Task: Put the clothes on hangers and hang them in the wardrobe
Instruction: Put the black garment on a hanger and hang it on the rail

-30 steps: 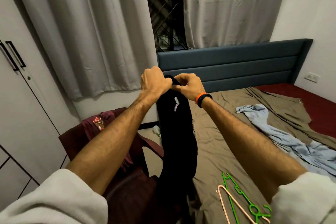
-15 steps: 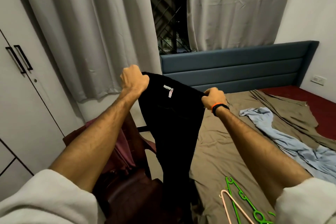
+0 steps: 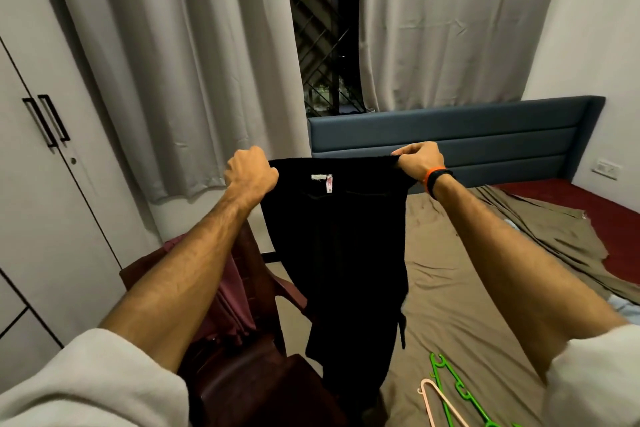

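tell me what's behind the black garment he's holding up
Behind the black garment, held by the left hand and right hand, show the dark red chair and brown bedsheet; whatever lies directly behind the cloth is hidden.

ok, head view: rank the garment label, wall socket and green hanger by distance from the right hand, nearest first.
1. Garment label: on the black garment, just left of the right hand, which grips its top edge.
2. Wall socket: far right, on the wall.
3. Green hanger: on the bed, well below the hand.

Both arms outstretched, left hand fisted, right hand pinching, held apart
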